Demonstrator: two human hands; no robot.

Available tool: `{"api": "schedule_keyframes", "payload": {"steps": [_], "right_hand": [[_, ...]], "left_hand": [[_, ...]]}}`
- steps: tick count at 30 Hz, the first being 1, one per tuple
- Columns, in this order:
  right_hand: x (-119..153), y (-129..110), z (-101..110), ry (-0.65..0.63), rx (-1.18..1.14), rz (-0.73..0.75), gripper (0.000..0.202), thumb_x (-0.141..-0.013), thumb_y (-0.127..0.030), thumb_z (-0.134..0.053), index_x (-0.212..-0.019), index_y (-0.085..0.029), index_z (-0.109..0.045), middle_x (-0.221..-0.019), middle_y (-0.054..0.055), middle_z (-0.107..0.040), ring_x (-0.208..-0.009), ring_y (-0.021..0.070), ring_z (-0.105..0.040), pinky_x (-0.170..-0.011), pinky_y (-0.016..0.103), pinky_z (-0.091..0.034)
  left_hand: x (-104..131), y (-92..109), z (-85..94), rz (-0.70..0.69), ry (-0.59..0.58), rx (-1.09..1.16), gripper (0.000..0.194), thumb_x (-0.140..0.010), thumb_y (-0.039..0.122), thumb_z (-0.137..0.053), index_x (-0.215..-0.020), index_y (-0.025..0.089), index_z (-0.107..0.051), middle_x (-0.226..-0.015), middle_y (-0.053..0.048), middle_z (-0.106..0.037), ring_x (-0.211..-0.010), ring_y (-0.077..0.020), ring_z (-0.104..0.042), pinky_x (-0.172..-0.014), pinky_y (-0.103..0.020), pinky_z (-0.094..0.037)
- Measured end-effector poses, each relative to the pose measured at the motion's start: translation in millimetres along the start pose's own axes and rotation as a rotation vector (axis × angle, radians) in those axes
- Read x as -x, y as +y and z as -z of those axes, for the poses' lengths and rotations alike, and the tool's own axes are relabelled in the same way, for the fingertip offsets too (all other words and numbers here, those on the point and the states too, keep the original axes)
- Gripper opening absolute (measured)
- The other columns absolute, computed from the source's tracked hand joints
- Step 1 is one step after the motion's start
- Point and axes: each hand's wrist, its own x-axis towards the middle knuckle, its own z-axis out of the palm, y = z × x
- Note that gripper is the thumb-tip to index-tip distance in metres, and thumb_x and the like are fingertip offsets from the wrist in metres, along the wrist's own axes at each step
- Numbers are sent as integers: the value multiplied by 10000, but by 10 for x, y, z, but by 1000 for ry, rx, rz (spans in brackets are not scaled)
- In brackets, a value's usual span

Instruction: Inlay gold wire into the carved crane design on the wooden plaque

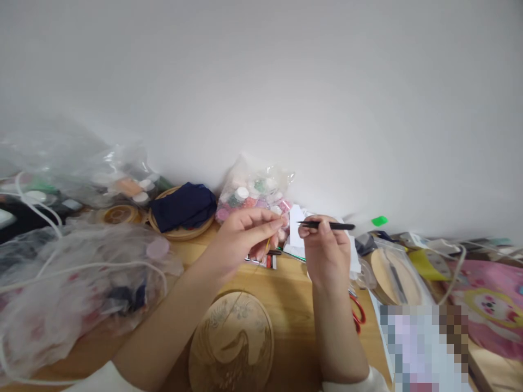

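Above the wooden desk, my left hand (255, 231) is closed in a pinch, and a thin yellow thread (268, 246) hangs from its fingers. Level with it on the right, my right hand (326, 234) grips black tweezers (337, 225), held sideways with the thin tip towards the left hand. A gap separates the tip from the left fingertips. Below the hands lies a round wooden board (232, 345) with a carved or drawn pattern. Whether anything tiny sits between the left fingertips is too small to tell.
A bag of small jars (255, 190) stands against the wall. A hoop with navy cloth (183, 207) and plastic bags (81, 283) with a white cable lie left. Red scissors (358, 314), a round wooden piece in plastic (394, 277) and a pink bag (490, 299) are right.
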Motion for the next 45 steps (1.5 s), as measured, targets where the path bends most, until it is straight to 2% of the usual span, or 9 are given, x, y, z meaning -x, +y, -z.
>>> {"api": "schedule_keyframes", "payload": {"steps": [3, 6, 13, 19, 27, 37, 45], "right_hand": [[107, -95, -7, 44, 201, 141, 78, -820, -271, -733, -884, -254, -773, -779, -4, -750, -632, 106, -670, -592, 233, -551], [186, -163, 1, 13, 344, 231, 175, -846, -195, -698, -982, -283, -765, -886, 0, -768, -766, 135, -719, -684, 261, -585], [239, -299, -18, -63, 595, 445, 228, -825, -101, -694, -978, -261, -748, -933, -5, -754, -896, 140, -690, -820, 297, -573], [274, -345, -44, -69, 639, 463, 256, -824, -86, -693, -1008, -258, -738, -947, -7, -743, -891, 128, -683, -814, 287, -567], [272, -363, -47, -87, 650, 469, 239, -828, -84, -690, -995, -249, -737, -941, 1, -746, -879, 141, -688, -797, 310, -569], [270, -373, -57, -72, 665, 476, 221, -824, -69, -689, -963, -234, -738, -908, 4, -749, -843, 140, -689, -764, 309, -571], [270, -369, -62, -68, 687, 488, 206, -822, -68, -688, -947, -225, -735, -893, 6, -750, -827, 140, -692, -748, 303, -573]], "left_hand": [[-3, 10, -2, 97, -33, 127, 227, -734, 351, -737, -812, 148, -669, -555, 44, -504, -423, -28, -373, -409, -182, -222], [2, 13, -30, 160, -62, 186, 261, -705, 355, -770, -839, 147, -687, -543, 55, -485, -401, -12, -314, -408, -192, -175], [24, -2, -72, 220, -151, 202, 256, -723, 377, -779, -782, 150, -676, -457, 75, -431, -366, -16, -263, -394, -214, -139], [44, 9, -86, 252, -133, 180, 292, -721, 382, -790, -820, 134, -672, -455, 77, -451, -374, -16, -290, -424, -223, -131], [50, 10, -91, 218, -165, 110, 439, -753, 434, -767, -537, 144, -518, -422, 79, -391, -396, -17, -284, -439, -226, -134], [39, 9, -118, 167, -198, 96, 386, -804, 390, -713, -565, 150, -530, -438, 80, -381, -408, -29, -283, -439, -239, -137], [40, 9, -124, 148, -181, 71, 384, -818, 371, -688, -549, 151, -524, -448, 72, -391, -416, -33, -289, -440, -233, -153]]}}
